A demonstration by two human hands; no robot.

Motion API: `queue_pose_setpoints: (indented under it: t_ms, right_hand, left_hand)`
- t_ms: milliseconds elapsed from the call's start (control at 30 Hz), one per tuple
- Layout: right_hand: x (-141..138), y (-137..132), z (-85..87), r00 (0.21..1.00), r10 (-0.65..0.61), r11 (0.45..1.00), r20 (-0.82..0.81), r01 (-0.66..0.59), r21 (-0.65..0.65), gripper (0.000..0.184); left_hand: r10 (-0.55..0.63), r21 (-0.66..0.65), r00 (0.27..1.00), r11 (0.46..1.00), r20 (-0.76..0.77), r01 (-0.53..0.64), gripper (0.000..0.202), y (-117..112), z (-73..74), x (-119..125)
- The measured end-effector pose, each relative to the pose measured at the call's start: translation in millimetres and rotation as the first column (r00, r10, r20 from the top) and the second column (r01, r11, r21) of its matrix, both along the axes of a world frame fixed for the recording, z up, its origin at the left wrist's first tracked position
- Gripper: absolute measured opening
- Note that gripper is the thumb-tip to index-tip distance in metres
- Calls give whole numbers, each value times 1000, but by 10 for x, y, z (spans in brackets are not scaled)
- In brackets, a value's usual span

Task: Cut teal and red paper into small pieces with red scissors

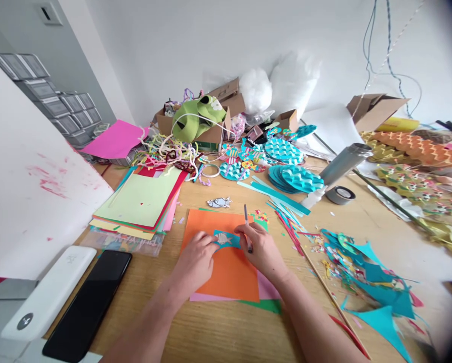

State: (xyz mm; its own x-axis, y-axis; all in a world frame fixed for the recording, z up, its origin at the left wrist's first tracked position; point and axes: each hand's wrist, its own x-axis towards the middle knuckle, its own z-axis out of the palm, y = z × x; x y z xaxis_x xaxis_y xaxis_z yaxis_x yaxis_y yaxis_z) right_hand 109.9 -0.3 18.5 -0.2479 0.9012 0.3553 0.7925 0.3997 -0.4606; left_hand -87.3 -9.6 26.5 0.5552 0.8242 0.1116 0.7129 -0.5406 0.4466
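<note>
An orange paper sheet (226,267) lies on the wooden table in front of me. On it rests a small teal paper piece with a white fish drawing (226,239). My left hand (195,261) presses its fingertips on the left edge of that piece. My right hand (262,249) grips a pen (246,222) upright, its tip down by the right end of the teal piece. A white paper fish cutout (219,202) lies just beyond the orange sheet.
A stack of coloured paper (140,204) sits left, a black phone (88,305) and white power bank (48,292) nearer. Teal scraps (365,277) litter the right. Teal scalloped discs (296,179), a metal bottle (345,164), a tape roll (340,194) and boxes stand behind.
</note>
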Motion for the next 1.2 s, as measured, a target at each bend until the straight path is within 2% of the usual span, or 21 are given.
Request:
queue_pose_setpoints:
  t_ms: [133,367,767,1067,1200]
  right_hand:
    - [65,25,-18,999,-22,999,32,23,-34,20]
    - [102,25,32,992,108,993,59,-104,-60,28]
    - [87,17,42,977,109,991,185,-91,-101,29]
    - [77,12,58,976,107,993,188,-96,-63,29]
    - [26,-28,91,973,186,982,135,-181,-47,35]
  left_hand:
    - [-5,-6,1000,1000,-19,5,45,-2,5,1]
    - [-4,-3,1000,1000,-10,4,50,5,2,-3]
    - [-12,-11,998,1000,-54,12,45,-8,-17,4]
    - [-5,13,996,1000,-90,7,46,-44,-5,35]
    - [2,24,995,1000,-100,0,47,-54,-7,39]
